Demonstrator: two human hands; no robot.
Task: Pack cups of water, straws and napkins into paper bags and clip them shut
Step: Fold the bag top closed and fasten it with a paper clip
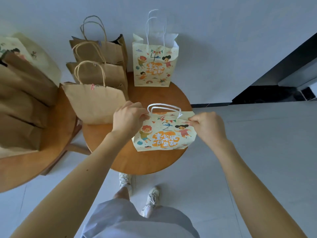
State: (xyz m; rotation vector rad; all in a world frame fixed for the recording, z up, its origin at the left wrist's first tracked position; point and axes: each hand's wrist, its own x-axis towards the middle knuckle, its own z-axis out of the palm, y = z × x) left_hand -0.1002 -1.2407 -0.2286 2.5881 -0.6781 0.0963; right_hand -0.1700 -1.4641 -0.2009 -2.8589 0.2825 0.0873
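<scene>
While left hand (128,117) and right hand (205,125) pinch its top edge, the printed bag (164,133) sits on the table's (145,162) near side.
Each hand clamps 1 upper corner, probably holding the mouth flat for clipping.

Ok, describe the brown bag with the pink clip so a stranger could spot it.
Start at the round wooden table, where the left hand and right hand pinch a cartoon-printed bag. A row of brown paper bags runs along its left side; take the nearest brown bag, beside the left hand. It alone shows a pink clip on its top edge.
</scene>
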